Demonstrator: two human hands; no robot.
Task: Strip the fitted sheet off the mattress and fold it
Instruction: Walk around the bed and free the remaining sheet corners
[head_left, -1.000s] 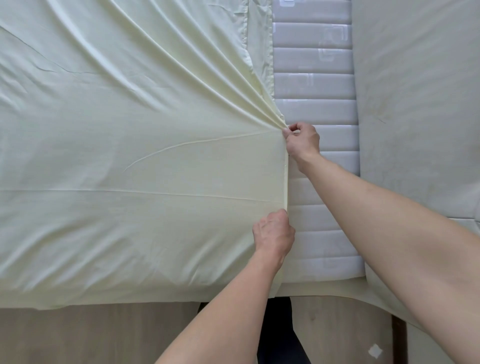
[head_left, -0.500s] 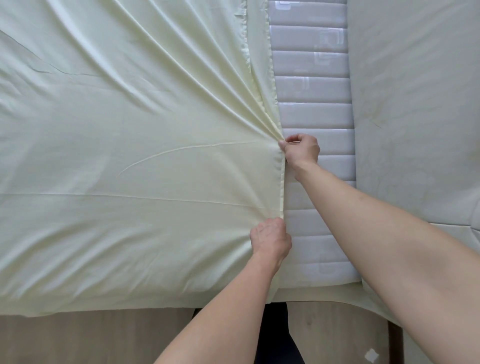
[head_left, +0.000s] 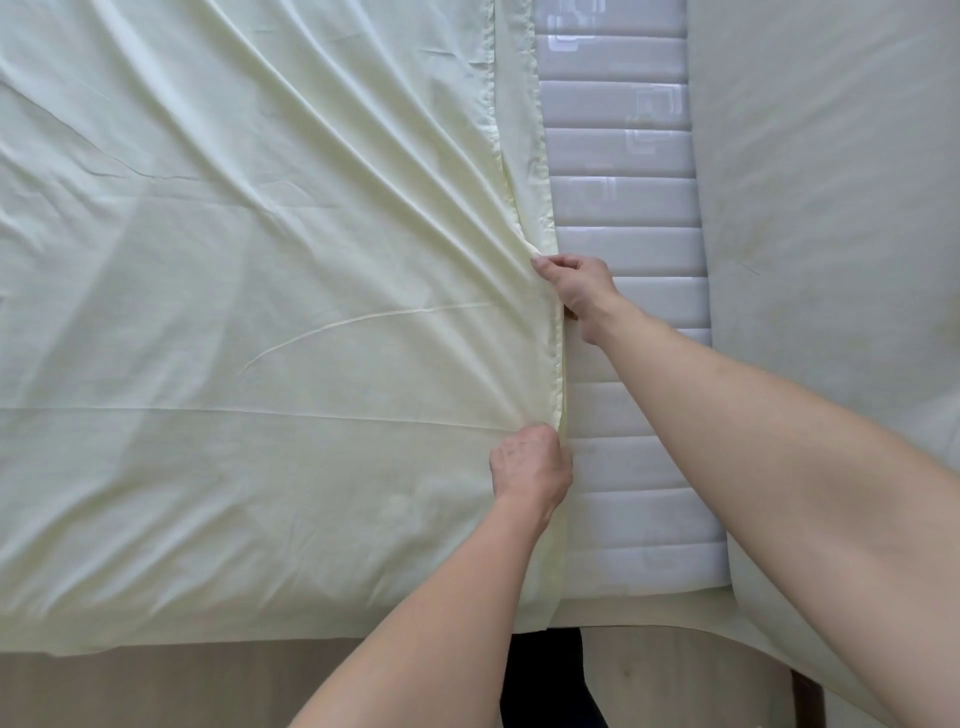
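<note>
Grip: As both hands pinch its hem, left hand (head_left: 530, 465) and right hand (head_left: 574, 286) fingers curl tight.
Sheet: fitted sheet (head_left: 260, 312) looks light, limp; best held along hem.

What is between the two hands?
Only the straight edge of the pale yellow sheet runs from the right hand to the left hand, seen in the head view.
</note>
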